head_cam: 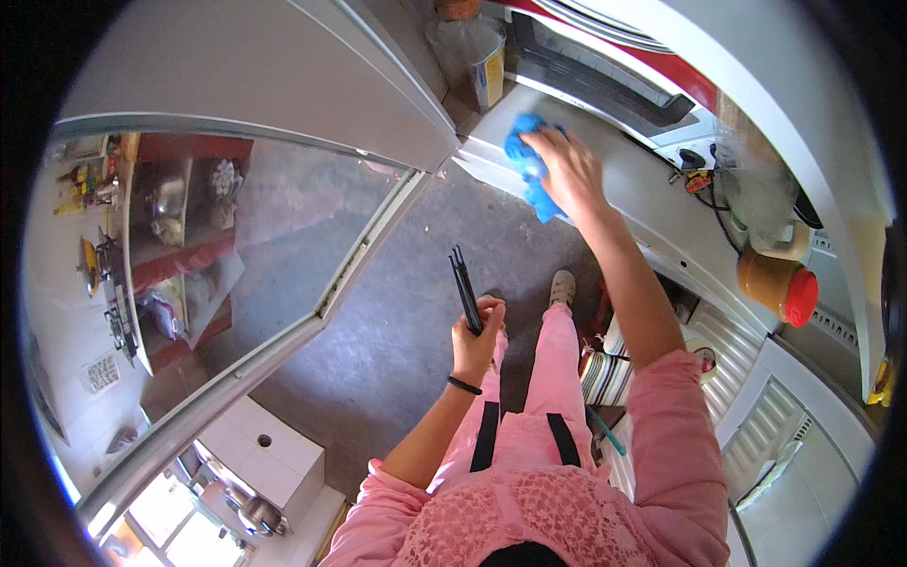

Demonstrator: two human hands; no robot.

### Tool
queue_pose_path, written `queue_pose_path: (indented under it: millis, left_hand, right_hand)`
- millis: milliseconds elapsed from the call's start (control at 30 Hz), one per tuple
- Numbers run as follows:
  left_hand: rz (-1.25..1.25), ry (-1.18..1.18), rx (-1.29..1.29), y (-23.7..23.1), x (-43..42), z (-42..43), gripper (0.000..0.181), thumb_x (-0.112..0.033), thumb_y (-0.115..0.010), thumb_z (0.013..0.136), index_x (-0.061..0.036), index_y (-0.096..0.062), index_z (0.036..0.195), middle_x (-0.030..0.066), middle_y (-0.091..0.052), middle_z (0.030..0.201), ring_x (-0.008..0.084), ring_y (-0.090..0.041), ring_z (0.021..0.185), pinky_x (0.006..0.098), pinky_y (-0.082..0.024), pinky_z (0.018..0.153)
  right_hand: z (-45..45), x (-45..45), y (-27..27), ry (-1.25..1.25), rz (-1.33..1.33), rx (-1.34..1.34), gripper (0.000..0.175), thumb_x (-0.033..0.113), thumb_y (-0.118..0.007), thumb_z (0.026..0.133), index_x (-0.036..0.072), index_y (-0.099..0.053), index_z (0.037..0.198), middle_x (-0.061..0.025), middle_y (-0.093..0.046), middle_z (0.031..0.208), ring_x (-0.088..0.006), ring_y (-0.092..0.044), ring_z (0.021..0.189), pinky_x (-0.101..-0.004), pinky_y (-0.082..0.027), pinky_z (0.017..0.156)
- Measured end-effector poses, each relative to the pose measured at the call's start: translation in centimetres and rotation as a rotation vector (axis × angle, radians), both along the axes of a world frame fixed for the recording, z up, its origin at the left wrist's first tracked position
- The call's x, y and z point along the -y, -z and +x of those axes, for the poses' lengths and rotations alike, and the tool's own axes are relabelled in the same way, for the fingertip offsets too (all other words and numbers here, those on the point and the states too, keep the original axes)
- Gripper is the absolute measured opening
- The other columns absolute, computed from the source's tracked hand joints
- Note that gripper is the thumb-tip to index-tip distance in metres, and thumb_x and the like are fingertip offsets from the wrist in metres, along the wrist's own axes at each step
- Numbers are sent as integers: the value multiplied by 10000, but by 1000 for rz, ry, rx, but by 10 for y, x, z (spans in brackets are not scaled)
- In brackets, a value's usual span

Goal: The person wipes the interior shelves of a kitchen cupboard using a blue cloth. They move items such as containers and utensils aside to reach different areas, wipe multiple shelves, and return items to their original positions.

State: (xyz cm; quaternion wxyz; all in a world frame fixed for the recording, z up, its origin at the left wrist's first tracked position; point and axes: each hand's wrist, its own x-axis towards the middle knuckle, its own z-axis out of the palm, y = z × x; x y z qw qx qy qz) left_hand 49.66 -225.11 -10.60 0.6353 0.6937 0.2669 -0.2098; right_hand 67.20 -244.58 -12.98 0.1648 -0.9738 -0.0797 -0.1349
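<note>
My right hand (574, 170) has hold of a crumpled blue cloth (526, 152), which lies over the front edge of a pale shelf (609, 177). My fingers are slightly blurred. In my left hand (478, 340), lower down and over the floor, is a bundle of thin black sticks (464, 290), pointing up and away from me. Their exact kind cannot be made out. Behind the cloth stands a toaster oven (602, 78) with dark glass in its door and a red top. To its left is a clear bottle (471, 57) with an orange cap.
A framed glass panel (283, 234) slants across the left side. Right of the oven are cables (712, 205) and a brown jar (762, 283) with a red lid (801, 298). A striped cloth (606, 379) hangs low by my right leg. The grey floor (368, 375) lies below.
</note>
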Motion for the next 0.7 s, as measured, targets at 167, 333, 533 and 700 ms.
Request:
queue_pose_path:
  millis: [167, 333, 533, 700]
  left_hand:
    - [-7, 32, -41, 0, -8, -8, 141, -152, -635, 830, -27, -639, 894, -19, -554, 650, 48, -522, 600, 192, -395, 527]
    - [122, -22, -2, 19, -27, -23, 174, -205, -643, 821, -43, -644, 887, -21, -565, 633, 18, -442, 496, 178, -307, 417]
    - [106, -72, 79, 29, -26, -34, 180, -206, -644, 819, -40, -650, 888, -24, -561, 630, 25, -463, 509, 183, -329, 418]
    - [60, -25, -27, 3, -14, -26, 161, -151, -633, 827, 2, -635, 878, -2, -573, 626, 57, -540, 592, 206, -421, 539]
  right_hand:
    - [-33, 47, 9, 198, -14, 31, 394, 18, -669, 634, 126, -597, 1007, -70, -622, 996, -264, -602, 873, -379, -499, 731]
    - [19, -7, 6, 302, 48, -20, 343, 78, -609, 729, 144, -569, 1063, -62, -615, 1044, -275, -581, 931, -380, -475, 793]
    - [32, -24, 1, 157, 14, -62, 322, 32, -561, 745, 147, -542, 1046, -52, -606, 1057, -280, -570, 929, -407, -491, 748]
    - [-17, -21, -5, 58, 33, -95, 478, -3, -680, 642, 167, -506, 1054, -61, -611, 1026, -309, -584, 914, -431, -510, 714]
